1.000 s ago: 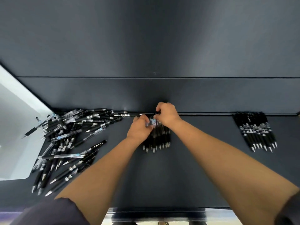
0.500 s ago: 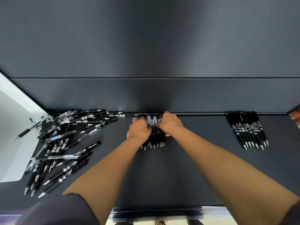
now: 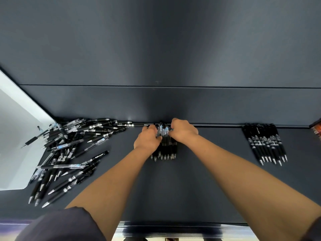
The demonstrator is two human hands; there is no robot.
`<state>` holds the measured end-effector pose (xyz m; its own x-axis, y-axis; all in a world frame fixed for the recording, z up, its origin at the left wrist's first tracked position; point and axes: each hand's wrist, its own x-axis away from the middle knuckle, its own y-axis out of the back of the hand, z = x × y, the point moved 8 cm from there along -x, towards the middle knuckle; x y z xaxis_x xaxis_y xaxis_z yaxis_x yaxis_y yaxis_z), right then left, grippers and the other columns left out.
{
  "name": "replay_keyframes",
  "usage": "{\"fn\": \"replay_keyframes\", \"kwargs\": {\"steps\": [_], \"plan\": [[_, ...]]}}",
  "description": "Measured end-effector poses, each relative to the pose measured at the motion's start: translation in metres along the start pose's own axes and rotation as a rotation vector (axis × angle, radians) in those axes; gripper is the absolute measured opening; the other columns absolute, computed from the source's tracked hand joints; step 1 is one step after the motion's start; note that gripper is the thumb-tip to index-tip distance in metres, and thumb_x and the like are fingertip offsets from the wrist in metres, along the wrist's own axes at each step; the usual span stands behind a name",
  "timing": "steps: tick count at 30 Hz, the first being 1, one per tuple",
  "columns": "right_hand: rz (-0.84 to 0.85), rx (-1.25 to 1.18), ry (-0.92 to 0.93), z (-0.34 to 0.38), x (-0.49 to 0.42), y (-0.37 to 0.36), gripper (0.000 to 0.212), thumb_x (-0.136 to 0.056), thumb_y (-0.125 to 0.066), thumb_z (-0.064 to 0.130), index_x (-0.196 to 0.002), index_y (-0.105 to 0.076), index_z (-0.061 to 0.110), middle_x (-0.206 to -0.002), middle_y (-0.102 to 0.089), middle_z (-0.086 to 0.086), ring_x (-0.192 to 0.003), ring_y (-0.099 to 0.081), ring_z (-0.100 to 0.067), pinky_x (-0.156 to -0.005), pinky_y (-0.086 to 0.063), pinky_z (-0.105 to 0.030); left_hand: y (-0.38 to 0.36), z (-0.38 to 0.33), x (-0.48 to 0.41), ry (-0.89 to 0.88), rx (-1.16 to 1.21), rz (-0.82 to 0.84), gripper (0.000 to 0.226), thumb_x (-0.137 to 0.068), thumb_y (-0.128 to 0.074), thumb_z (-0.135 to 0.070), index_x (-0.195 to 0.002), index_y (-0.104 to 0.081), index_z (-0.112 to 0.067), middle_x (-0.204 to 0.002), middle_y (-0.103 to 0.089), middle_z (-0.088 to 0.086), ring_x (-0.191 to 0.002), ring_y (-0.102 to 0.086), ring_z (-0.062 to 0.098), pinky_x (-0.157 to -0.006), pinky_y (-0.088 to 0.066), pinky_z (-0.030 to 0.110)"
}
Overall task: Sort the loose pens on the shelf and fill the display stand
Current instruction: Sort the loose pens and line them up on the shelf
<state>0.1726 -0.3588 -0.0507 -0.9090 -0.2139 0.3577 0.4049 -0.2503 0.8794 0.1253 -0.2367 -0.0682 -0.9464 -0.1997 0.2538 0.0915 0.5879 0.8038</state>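
Sorting is in hand: the left hand (image 3: 147, 139) and right hand (image 3: 184, 131) press curled fingers inward, squaring a middle bundle of black pens (image 3: 165, 150) against the dark shelf (image 3: 208, 188) back edge. Next likely: picking matching pens from the tangled loose heap (image 3: 69, 148) at left.

White print is seen on the loose pens (image 3: 69, 153) left of the hands, but nothing can be read.
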Motion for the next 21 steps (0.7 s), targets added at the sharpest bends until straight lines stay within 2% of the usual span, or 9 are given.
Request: {"fn": "replay_keyframes", "kwargs": {"steps": [6,11,17,21], "plan": [[-0.061,0.062,0.162,0.051,0.005,0.004,0.019,-0.094,-0.050,0.032,-0.107,-0.055,0.018,-0.110,-0.061,-0.005,-0.099,-0.059,-0.028,-0.071,-0.046,-0.033,0.027,0.017,0.009,-0.050,-0.021,-0.010,0.013,-0.091,-0.053,-0.024,-0.100,-0.051,-0.015,-0.113,-0.050,0.008,-0.099,-0.053,0.027,-0.082,-0.048,0.039],[-0.048,0.123,0.273,0.110,0.008,-0.009,0.021,-0.094,-0.049,0.034,-0.107,-0.056,0.020,-0.113,-0.060,-0.005,-0.101,-0.058,-0.028,-0.070,-0.044,-0.033,0.065,0.059,0.014,-0.022,-0.020,-0.048,0.013,-0.088,-0.055,-0.026,-0.098,-0.054,-0.018,-0.111,-0.055,0.006,-0.100,-0.056,0.026,-0.085,-0.047,0.037],[-0.011,0.122,0.294,0.181,0.014,-0.035,0.019,-0.094,-0.050,0.034,-0.106,-0.058,0.022,-0.115,-0.060,-0.004,-0.103,-0.058,-0.028,-0.073,-0.044,-0.033,0.111,0.128,0.022,-0.032,-0.084,-0.054,0.010,-0.090,-0.051,-0.026,-0.097,-0.054,-0.018,-0.102,-0.061,0.005,-0.095,-0.057,0.025,-0.076,-0.048,0.036],[0.024,0.116,0.291,0.224,0.019,-0.053,0.019,-0.095,-0.048,0.029,-0.109,-0.061,0.024,-0.116,-0.060,-0.003,-0.102,-0.059,-0.027,-0.075,-0.046,-0.034,0.141,0.168,0.026,-0.073,-0.235,-0.086,0.017,-0.091,-0.050,-0.021,-0.107,-0.053,-0.018,-0.110,-0.059,0.005,-0.103,-0.056,0.027,-0.078,-0.047,0.037]]}}
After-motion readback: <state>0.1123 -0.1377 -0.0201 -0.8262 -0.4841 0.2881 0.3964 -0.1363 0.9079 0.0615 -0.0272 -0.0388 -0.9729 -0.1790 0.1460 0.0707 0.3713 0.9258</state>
